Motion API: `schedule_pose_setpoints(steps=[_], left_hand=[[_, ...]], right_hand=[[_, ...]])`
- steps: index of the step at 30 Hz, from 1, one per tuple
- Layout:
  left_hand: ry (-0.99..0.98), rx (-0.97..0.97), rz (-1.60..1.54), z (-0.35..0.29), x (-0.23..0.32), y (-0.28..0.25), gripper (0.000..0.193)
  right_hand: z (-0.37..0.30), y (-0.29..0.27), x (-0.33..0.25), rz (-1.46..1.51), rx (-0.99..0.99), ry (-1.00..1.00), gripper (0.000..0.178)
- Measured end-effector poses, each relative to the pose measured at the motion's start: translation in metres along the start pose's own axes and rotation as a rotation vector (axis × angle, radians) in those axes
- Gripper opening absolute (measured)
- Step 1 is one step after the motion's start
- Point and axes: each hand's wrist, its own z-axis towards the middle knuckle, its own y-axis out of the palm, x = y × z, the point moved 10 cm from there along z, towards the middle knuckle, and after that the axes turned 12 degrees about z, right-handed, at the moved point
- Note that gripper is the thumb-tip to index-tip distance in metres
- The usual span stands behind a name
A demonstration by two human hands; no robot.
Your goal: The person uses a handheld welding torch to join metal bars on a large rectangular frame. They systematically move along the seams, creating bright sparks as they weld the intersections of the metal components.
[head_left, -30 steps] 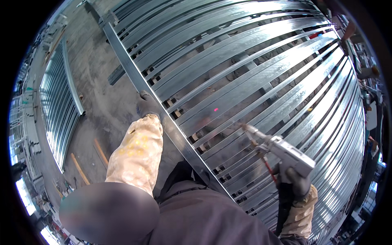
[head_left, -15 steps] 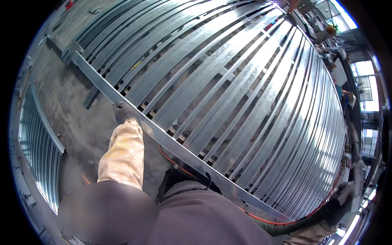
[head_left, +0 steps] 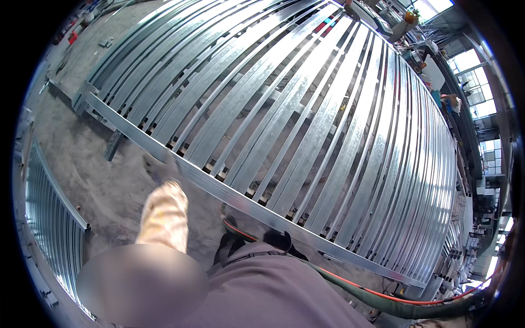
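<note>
Left hand (head_left: pixel 162 171) beside front rail (head_left: pixel 224 191), blurred; I can't tell its grip | right hand out of view | slats (head_left: pixel 257 156) beyond rail | I'd keep hose (head_left: pixel 394 308) clear of rail

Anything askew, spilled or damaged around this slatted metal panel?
Nothing clearly stands out: no spill, damage or askew slat is obvious on the slatted metal panel or the floor beside the left hand.
</note>
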Motion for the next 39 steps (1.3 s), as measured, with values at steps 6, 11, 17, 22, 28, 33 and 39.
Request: schedule_pose_setpoints(steps=[6, 11, 17, 22, 28, 33, 39], left_hand=[[0.308, -0.268, 0.082, -0.215, 0.075, -0.010, 0.112], [0.088, -0.243, 0.057, -0.251, 0.082, 0.007, 0.114], [0.078, -0.048, 0.097, -0.263, 0.090, 0.008, 0.110], [-0.007, 0.067, 0.136, -0.271, 0.072, 0.000, 0.113], [-0.162, 0.051, -0.024, -0.284, 0.090, -0.007, 0.120], [-0.150, 0.039, -0.117, -0.277, 0.056, 0.027, 0.121], [-0.196, 0.019, -0.250, -0.276, 0.055, 0.029, 0.118]], right_hand=[[-0.014, 0.071, 0.106, 0.220, -0.209, 0.217, 0.052], [-0.036, 0.214, 0.132, 0.619, -0.604, 0.399, 0.057], [-0.124, 0.362, 0.057, 1.023, -1.208, 0.635, 0.062], [-0.286, 0.406, -0.030, 1.037, -1.502, 0.955, 0.057], [-0.475, 0.425, -0.071, 0.890, -2.282, 1.038, 0.037], [-0.560, 0.431, -0.111, 0.927, -2.432, 1.087, 0.036], [-0.603, 0.445, -0.125, 0.983, -2.447, 1.043, 0.043]])
